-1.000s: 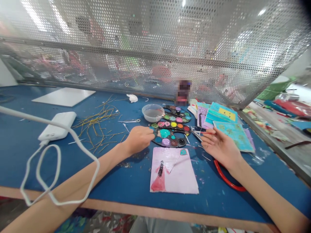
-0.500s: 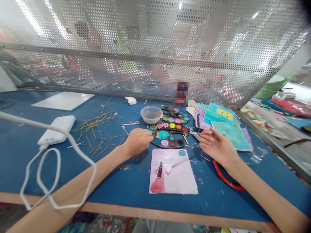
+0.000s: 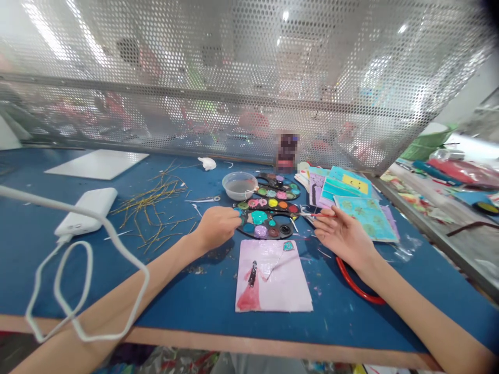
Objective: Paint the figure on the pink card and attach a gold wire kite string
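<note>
My left hand (image 3: 218,227) is closed, its fingertips on the left edge of the nearer black paint palette (image 3: 268,231). Turquoise, lilac, black and other paints fill the wells. In my right hand (image 3: 345,236) is a thin paintbrush (image 3: 318,214) with a red handle, gripped between thumb and fingers. Its tip points left at the palette's right side. In front of the palette lies a pale pink painted card (image 3: 280,283), showing a red-dressed figure and a small turquoise kite. A second palette (image 3: 278,193) and a clear bowl of cloudy water (image 3: 239,186) stand behind.
Painted cards (image 3: 364,215) are piled at the right, near red-handled scissors (image 3: 358,285) partly under my right hand. Yellowish twigs (image 3: 154,202) lie at the left. A white power bank (image 3: 88,210) has a cable looping over my left forearm. A perforated metal screen (image 3: 195,109) closes the back.
The paintbrush has come slightly further left over the palette's right edge. My left hand stays at the palette edge. The whole view has shifted a little.
</note>
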`<act>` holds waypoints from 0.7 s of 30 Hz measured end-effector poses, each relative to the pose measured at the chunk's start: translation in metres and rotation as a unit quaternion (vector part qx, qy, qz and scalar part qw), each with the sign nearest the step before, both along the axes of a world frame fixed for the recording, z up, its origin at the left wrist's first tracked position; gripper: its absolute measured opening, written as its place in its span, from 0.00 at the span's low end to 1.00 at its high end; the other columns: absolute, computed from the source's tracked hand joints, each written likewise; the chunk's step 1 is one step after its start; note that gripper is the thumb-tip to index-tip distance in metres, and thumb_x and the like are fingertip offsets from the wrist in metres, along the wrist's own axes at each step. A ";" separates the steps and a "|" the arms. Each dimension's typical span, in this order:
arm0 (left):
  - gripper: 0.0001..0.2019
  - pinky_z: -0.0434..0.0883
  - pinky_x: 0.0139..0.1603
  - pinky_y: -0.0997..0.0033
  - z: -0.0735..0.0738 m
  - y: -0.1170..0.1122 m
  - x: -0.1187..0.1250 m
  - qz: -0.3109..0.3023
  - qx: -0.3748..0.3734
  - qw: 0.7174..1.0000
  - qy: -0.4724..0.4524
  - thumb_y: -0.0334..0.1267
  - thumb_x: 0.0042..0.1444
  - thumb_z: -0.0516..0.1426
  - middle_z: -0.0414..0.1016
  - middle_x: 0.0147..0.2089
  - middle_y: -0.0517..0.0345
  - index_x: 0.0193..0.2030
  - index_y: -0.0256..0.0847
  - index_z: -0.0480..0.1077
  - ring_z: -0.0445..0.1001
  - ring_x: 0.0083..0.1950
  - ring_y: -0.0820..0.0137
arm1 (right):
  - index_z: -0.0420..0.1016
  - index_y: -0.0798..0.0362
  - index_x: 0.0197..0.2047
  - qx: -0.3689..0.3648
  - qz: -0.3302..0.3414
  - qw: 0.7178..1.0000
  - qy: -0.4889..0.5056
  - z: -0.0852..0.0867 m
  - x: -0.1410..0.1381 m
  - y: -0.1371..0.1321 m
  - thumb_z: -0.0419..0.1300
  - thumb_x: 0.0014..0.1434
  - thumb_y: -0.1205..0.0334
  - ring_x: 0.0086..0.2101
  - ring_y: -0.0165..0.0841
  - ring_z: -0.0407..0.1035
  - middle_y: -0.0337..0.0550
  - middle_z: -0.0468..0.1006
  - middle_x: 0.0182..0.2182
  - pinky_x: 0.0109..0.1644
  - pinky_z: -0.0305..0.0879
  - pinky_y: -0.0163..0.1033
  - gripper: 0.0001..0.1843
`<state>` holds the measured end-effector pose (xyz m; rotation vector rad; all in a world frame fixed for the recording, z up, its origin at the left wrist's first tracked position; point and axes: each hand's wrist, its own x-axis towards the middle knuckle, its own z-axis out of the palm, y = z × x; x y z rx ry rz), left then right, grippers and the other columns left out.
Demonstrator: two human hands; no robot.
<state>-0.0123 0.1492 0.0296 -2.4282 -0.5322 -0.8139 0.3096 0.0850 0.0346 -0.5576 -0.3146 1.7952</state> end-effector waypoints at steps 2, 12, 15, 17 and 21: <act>0.17 0.55 0.26 0.69 0.000 0.000 -0.001 -0.001 -0.001 1.000 0.003 0.20 0.53 0.47 0.65 0.20 0.60 0.18 0.41 0.61 0.61 0.23 0.71 | 0.61 0.52 0.29 0.004 0.004 1.000 0.003 -0.001 -0.001 0.000 0.46 0.72 0.60 0.19 0.26 0.58 0.33 0.58 0.17 0.22 0.61 0.30 0.17; 0.16 0.55 0.28 0.69 -0.004 0.002 -0.005 0.004 -0.016 1.000 0.017 0.20 0.53 0.47 0.65 0.21 0.59 0.20 0.40 0.63 0.62 0.24 0.71 | 0.62 0.52 0.30 0.031 0.032 0.999 0.010 -0.008 -0.002 0.006 0.54 0.69 0.61 0.20 0.25 0.60 0.32 0.60 0.18 0.24 0.62 0.29 0.14; 0.16 0.56 0.27 0.68 -0.004 0.002 -0.005 0.006 -0.014 1.000 0.016 0.20 0.53 0.47 0.65 0.21 0.60 0.20 0.40 0.63 0.62 0.24 0.71 | 0.62 0.51 0.30 0.030 0.030 0.999 0.015 -0.008 -0.002 0.007 0.55 0.68 0.62 0.20 0.25 0.59 0.32 0.59 0.18 0.24 0.63 0.30 0.13; 0.16 0.56 0.27 0.69 -0.004 0.002 -0.005 0.010 -0.016 1.000 0.018 0.20 0.53 0.47 0.65 0.21 0.60 0.20 0.40 0.63 0.62 0.24 0.71 | 0.62 0.51 0.30 0.032 0.031 0.999 0.013 -0.009 -0.002 0.007 0.54 0.68 0.62 0.20 0.25 0.59 0.32 0.59 0.18 0.24 0.62 0.30 0.13; 0.16 0.57 0.27 0.69 -0.003 0.002 -0.005 0.016 -0.016 0.999 0.024 0.20 0.53 0.47 0.66 0.21 0.60 0.20 0.41 0.63 0.63 0.24 0.71 | 0.62 0.51 0.31 0.055 0.040 0.998 -0.011 -0.010 -0.001 0.007 0.56 0.67 0.62 0.20 0.24 0.59 0.31 0.59 0.19 0.26 0.62 0.28 0.12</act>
